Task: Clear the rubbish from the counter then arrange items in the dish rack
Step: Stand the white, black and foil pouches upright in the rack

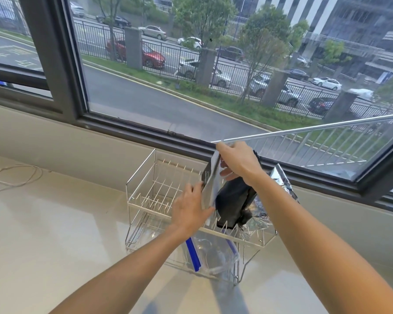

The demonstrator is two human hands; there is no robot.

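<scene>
Above dish rack [145, 196], right hand [238, 163] gripping wrappers [233, 200]; left hand [190, 210] touching

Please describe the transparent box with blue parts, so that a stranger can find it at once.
On the pale counter under the window stands a wire dish rack. The clear box sits in its lower tier, nearest the camera. Only it has blue edge strips.

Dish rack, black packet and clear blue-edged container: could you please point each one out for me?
dish rack [141, 201], head view, upper tier's left wire rim.
black packet [233, 202], head view, middle of its dark face.
clear blue-edged container [216, 257], head view, clear wall between the blue strips.
</scene>
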